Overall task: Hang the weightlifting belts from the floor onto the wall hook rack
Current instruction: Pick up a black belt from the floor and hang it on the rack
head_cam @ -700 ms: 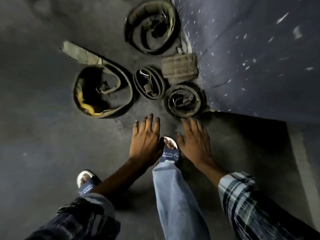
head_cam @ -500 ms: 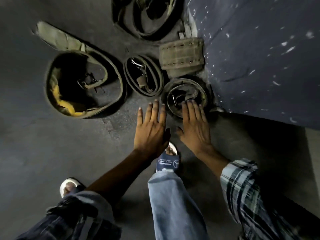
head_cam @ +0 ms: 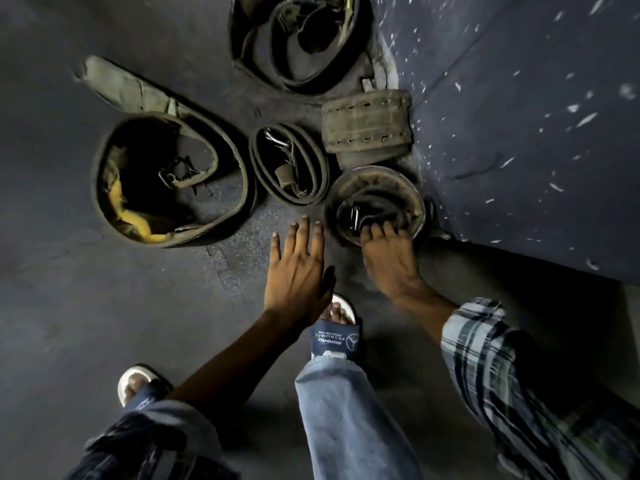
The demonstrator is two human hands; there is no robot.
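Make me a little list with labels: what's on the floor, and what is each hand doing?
place: dark floor beside a speckled wall
belts on floor: big yellow-lined belt, narrow coiled belt, small coiled belt, large dark belt, flat tan belt
right hand: fingers on the small coiled belt's near rim
left hand: open, spread, holding nothing
hook rack: not in view

Lettering on one slipper only.
The dark strap of the slide sandal (head_cam: 334, 340) on the forward foot carries white print, upside down from here: "PETRONAS", smaller letters beside it that look like "AMG", a tiny line ending in "TEAM", and a three-pointed star in a ring. The other sandal's (head_cam: 140, 389) strap print is too blurred to read.
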